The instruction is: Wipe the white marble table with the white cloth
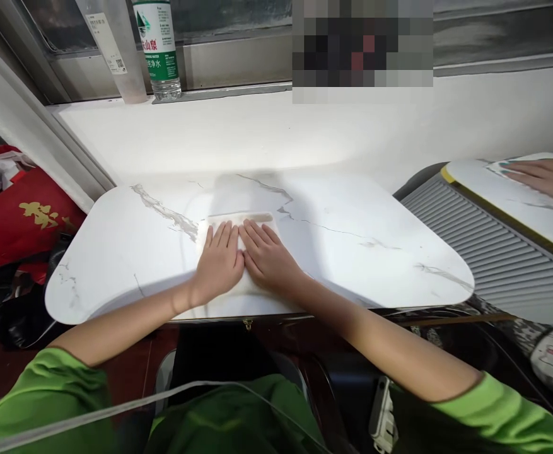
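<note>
A cream-white folded cloth [244,287] lies flat near the front of the white marble-patterned table [352,246]. My left hand [219,260] presses palm down on its left half, fingers stretched toward the far edge. Beside it my right hand [267,255] rests flat on the right half, fingers also extended. The two hands nearly meet at the thumbs and index fingers. Much of the cloth is hidden beneath them, but its far edge and a strip between the wrists show.
A green-labelled water bottle [161,53] and a tall translucent cup [113,53] stand on the window ledge. At right, another person's hand [545,176] lies on a second table, beside a grey ribbed panel [488,246]. A red bag [30,217] sits at left.
</note>
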Available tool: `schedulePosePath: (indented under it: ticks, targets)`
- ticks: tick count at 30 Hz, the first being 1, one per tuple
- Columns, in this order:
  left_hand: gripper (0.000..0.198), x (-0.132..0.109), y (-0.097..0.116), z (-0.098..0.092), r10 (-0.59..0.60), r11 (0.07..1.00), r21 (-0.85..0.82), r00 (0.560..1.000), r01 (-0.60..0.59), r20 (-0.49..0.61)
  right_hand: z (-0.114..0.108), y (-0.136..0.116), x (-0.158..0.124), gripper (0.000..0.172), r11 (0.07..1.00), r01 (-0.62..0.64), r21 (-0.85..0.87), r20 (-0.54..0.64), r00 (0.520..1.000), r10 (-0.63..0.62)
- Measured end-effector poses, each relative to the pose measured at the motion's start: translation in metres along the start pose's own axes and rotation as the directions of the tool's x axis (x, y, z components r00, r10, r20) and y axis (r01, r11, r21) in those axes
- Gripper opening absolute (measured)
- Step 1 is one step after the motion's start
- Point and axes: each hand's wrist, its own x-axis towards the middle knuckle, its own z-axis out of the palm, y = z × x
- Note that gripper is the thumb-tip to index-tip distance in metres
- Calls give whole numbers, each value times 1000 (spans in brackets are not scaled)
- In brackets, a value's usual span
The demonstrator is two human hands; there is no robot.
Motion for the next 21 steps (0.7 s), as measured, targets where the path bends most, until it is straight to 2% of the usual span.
schedulePosePath:
  ticks: [5,8,12,16,21]
  targets:
    - [57,-15,21,3,61,996,-61,997,-58,50,-12,-4,-35,59,1000,-23,-10,47,999,24]
    - [57,-16,25,4,74,994,-84,995,-69,66,-15,-6,-39,59,996,-87,-15,75,993,88]
    - [57,-12,26,7,88,993,-88,996,-84,35,-12,-5,-33,60,989,-148,-13,84,985,149]
    - [58,3,23,14,58,997,-56,998,-59,-6,-7,7,-20,58,990,-141,-3,51,989,140]
    - [58,46,12,24,-11,999,-40,1000,10,-22,-4,35,14,59,988,-156,6,45,987,155]
